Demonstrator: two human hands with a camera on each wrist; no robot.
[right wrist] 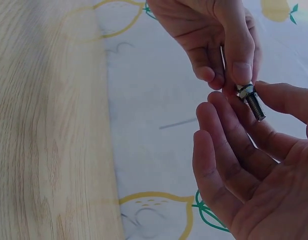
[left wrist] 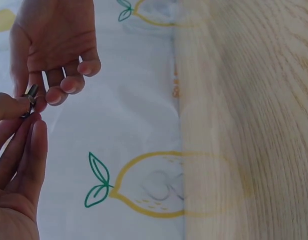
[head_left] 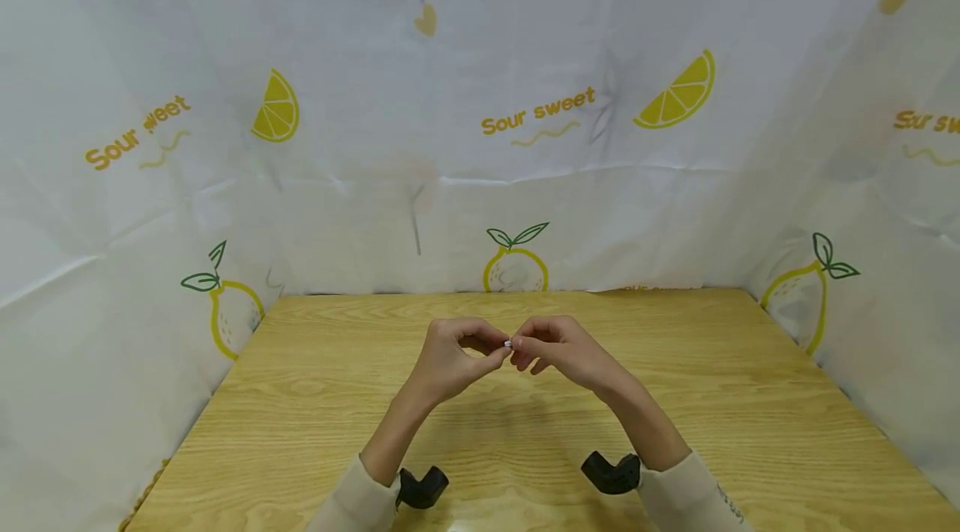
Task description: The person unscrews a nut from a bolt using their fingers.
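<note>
Both hands meet above the table around a small metal bolt (head_left: 508,343) that carries a hex nut (right wrist: 246,90). My left hand (head_left: 452,358) pinches the bolt's head end between thumb and fingers, which hide the head. From the other side, the thumb and index finger of my right hand (head_left: 564,350) pinch at the nut. The bolt's threaded end (right wrist: 256,108) sticks out toward the right palm in the right wrist view. In the left wrist view the bolt (left wrist: 31,93) shows between the two hands, and the right hand's other fingers (left wrist: 71,84) are loosely bent.
Below the hands lies a wooden table (head_left: 315,415). White cloth (head_left: 360,132) printed with lemons and lettering hangs behind it and along both sides. A black wrist device (head_left: 423,488) is on the left wrist, and another black device (head_left: 611,474) is on the right.
</note>
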